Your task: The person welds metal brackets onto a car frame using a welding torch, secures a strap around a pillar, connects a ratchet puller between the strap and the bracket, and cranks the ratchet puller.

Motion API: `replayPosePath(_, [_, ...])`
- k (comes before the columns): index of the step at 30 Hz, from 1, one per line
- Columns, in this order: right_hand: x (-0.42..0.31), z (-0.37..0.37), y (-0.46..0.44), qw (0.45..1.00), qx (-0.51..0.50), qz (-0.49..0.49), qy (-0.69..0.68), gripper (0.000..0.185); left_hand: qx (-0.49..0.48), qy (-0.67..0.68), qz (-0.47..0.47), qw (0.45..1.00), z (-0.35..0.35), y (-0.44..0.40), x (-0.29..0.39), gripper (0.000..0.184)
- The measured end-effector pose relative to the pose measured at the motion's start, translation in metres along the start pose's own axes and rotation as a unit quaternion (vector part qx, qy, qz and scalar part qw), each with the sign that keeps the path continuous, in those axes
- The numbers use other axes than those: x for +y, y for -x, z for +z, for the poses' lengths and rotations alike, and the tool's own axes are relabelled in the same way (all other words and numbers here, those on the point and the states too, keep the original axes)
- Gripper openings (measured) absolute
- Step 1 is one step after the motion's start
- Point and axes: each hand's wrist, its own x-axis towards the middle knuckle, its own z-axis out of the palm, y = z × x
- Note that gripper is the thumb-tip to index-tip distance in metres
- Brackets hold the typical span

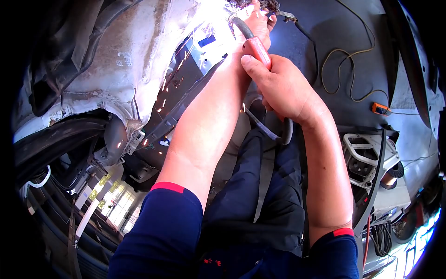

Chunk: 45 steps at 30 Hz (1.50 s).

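My right hand [283, 86] is wrapped around the red handle of a welding torch [258, 52], thumb along its top. The torch's dark curved neck runs up to a blinding white arc, which hides the nozzle tip. Its cable [287, 132] loops below my fist. Past the torch reaches my left hand [260, 25], beside the arc at the top edge. Glare and the torch cover much of it, so whether its fingers grip anything cannot be made out. The arc burns at a bare metal vehicle panel [118, 51], near a bracket with a rectangular slot [206, 42]. Orange sparks fall below it.
A thin yellow cable [351, 69] curls over the grey floor to an orange device [381, 109]. At right stands a machine with a white frame [369, 151] and a wire spool [391, 179]. Black trim and hoses [60, 135] hang at left. My legs [237, 186] are below my arms.
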Motion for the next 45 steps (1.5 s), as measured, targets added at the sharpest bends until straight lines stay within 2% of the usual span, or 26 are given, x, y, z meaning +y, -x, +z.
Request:
replayPosePath(27, [-0.003, -0.002, 0.003, 1.000, -0.004, 0.001, -0.019, 0.050, 0.015, 0.015, -0.014, 1.000, 0.000, -0.003, 0.002, 0.020])
replayPosePath(30, [-0.009, -0.005, 0.007, 0.999, -0.007, 0.021, -0.025, 0.055, 0.020, 0.020, -0.016, 0.999, -0.003, -0.009, -0.002, 0.020])
replayPosePath(32, [-0.009, -0.006, 0.010, 0.998, 0.010, 0.040, -0.054, 0.054, -0.027, 0.024, 0.030, 0.999, -0.009, -0.016, -0.010, 0.019])
replayPosePath(40, [-0.008, -0.006, 0.008, 0.999, 0.005, 0.018, -0.035, 0.054, 0.004, 0.039, 0.048, 0.998, 0.006, 0.004, 0.004, 0.017])
replayPosePath(43, [-0.007, -0.006, 0.009, 1.000, 0.010, 0.010, -0.025, 0.055, -0.009, 0.023, 0.017, 1.000, 0.001, -0.003, 0.001, 0.015])
replayPosePath(45, [-0.008, -0.006, 0.009, 1.000, 0.013, 0.013, -0.019, 0.056, 0.032, 0.005, -0.005, 0.999, 0.000, -0.004, 0.001, 0.015])
